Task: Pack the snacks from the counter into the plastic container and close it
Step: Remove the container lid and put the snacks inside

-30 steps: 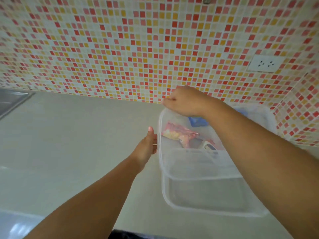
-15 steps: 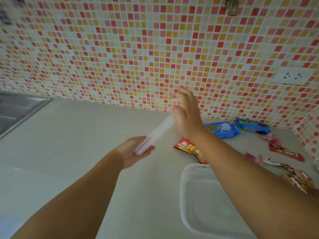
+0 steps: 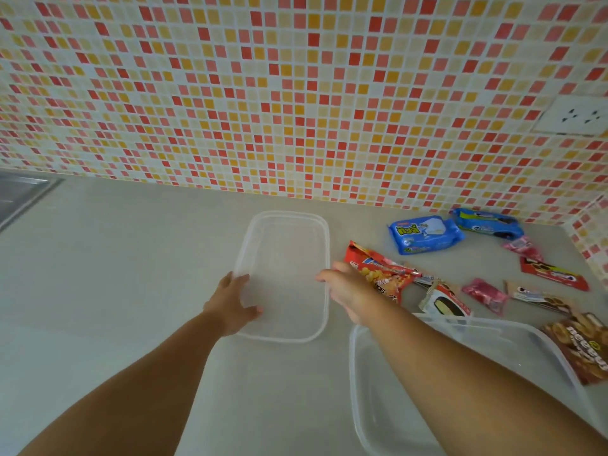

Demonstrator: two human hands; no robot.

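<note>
The clear plastic lid (image 3: 286, 274) lies flat on the grey counter (image 3: 131, 258). My left hand (image 3: 230, 301) grips its near left edge, thumb on top. My right hand (image 3: 352, 291) holds its right rim with the fingertips. The open, empty plastic container (image 3: 353, 373) sits at the lower right, partly hidden under my right forearm. Snacks lie to the right: a red snack bag (image 3: 378, 268) just behind my right hand, a blue pack (image 3: 424, 235), a second blue pack (image 3: 487, 222), and a brown bag (image 3: 582, 343) beside the container.
More small wrapped snacks are scattered at the far right, among them a red bar (image 3: 552, 273) and a pink candy (image 3: 483, 292). A mosaic tile wall with a socket (image 3: 575, 115) backs the counter. A metal sink (image 3: 19, 195) is at the far left.
Both hands lifted the lid off the container, carried it left and tilted, and now it lies flat on the counter. The view shifted, showing the snacks.
</note>
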